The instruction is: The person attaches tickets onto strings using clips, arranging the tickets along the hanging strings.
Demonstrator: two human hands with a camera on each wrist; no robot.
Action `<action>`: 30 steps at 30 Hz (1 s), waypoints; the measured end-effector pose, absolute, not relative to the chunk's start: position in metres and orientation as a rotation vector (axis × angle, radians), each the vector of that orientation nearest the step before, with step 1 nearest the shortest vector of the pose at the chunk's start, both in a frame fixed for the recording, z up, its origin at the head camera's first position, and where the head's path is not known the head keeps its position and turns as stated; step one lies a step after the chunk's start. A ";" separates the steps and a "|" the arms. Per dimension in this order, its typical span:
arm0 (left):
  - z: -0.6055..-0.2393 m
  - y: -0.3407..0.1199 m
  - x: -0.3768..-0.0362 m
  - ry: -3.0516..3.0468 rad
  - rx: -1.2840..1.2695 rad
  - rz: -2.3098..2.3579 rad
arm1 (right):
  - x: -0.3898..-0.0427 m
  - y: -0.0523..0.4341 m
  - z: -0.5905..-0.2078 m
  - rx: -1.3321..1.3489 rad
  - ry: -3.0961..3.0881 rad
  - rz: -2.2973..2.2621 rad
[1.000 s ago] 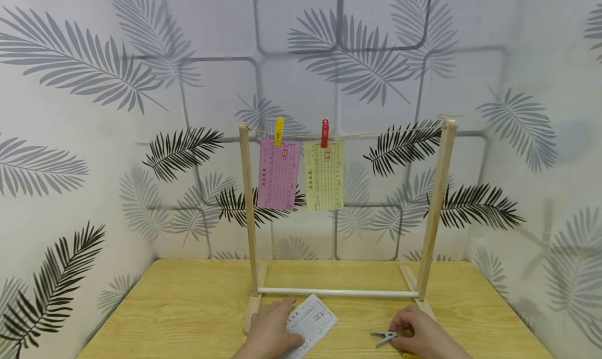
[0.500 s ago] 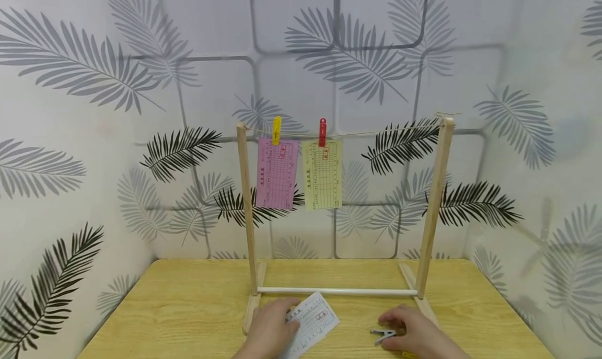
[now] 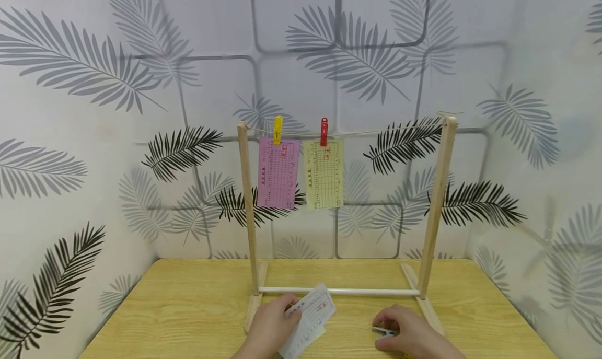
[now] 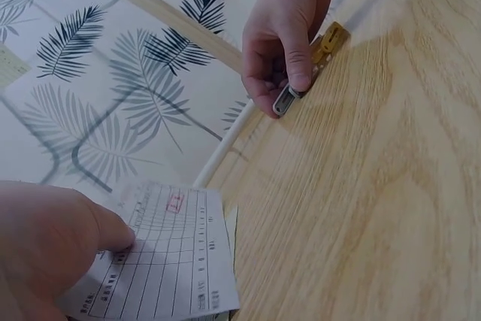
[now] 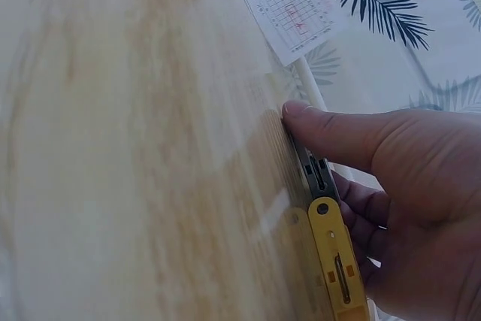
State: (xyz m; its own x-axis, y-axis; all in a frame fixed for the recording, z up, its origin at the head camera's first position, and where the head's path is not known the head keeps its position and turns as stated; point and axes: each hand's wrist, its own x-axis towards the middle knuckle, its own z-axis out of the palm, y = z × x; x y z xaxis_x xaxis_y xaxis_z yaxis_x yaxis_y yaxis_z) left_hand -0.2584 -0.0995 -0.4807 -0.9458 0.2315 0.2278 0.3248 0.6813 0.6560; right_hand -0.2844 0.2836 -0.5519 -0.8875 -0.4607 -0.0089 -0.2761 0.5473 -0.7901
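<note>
My left hand [image 3: 270, 325] pinches a white printed slip [image 3: 310, 317] between thumb and fingers, its far end raised toward the rack's white bar. A pale sheet [image 3: 319, 334] peeks out beneath it on the table. Over to the right, my right hand [image 3: 411, 330] holds a grey clothespin [image 4: 284, 101] between thumb and fingers, close over the wood. Just behind that clothespin lies a yellow clothespin [image 5: 338, 261], mostly hidden by the hand in the head view.
A wooden rack [image 3: 435, 212] with a white crossbar [image 3: 352, 292] stands behind both hands. From its string hang a pink slip [image 3: 277, 176] under a yellow clothespin [image 3: 278, 130] and a yellow slip [image 3: 324, 178] under a red clothespin [image 3: 324, 132]. Patterned walls enclose the table [image 3: 188, 296].
My left hand has raised the white slip, tilting its far end up and exposing the pale sheet below. My right hand has shifted slightly left with the grey clothespin, its fingers now covering more of it.
</note>
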 end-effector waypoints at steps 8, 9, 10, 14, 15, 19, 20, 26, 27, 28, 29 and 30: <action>-0.478 -0.099 -0.259 -2.736 -0.385 -1.215 | -0.272 0.272 -0.534 -0.642 2.597 -1.251; -0.478 -0.099 -0.258 -2.730 -0.384 -1.214 | -0.271 0.271 -0.533 -0.640 2.602 -1.248; -0.478 -0.099 -0.258 -2.725 -0.385 -1.213 | -0.271 0.270 -0.533 -0.631 2.604 -1.249; -0.477 -0.098 -0.257 -2.707 -0.376 -1.210 | -0.270 0.269 -0.532 -0.601 2.608 -1.253; -0.477 -0.098 -0.257 -2.707 -0.370 -1.211 | -0.270 0.269 -0.532 -0.594 2.613 -1.249; -0.477 -0.098 -0.258 -2.708 -0.353 -1.219 | -0.269 0.268 -0.531 -0.594 2.608 -1.251; -0.477 -0.098 -0.258 -2.709 -0.351 -1.222 | -0.270 0.269 -0.533 -0.601 2.614 -1.246; -0.478 -0.099 -0.260 -2.711 -0.348 -1.245 | -0.278 0.272 -0.545 -0.600 2.655 -1.214; -0.478 -0.099 -0.260 -2.708 -0.348 -1.252 | -0.278 0.272 -0.545 -0.594 2.654 -1.216; -0.478 -0.099 -0.261 -2.704 -0.347 -1.259 | -0.278 0.272 -0.546 -0.590 2.648 -1.229; -0.479 -0.099 -0.261 -2.700 -0.347 -1.264 | -0.279 0.272 -0.546 -0.586 2.644 -1.237; -0.479 -0.099 -0.261 -2.693 -0.347 -1.271 | -0.278 0.271 -0.545 -0.581 2.639 -1.245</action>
State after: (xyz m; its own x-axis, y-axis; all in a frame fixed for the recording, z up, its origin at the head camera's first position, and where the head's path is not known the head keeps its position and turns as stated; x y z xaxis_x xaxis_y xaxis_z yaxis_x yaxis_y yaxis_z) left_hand -0.2610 -0.0991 -0.4787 -0.9632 0.1460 0.2258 0.2671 0.6160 0.7411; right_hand -0.2782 0.2715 -0.5454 -0.9105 -0.4133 0.0153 -0.2746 0.5763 -0.7697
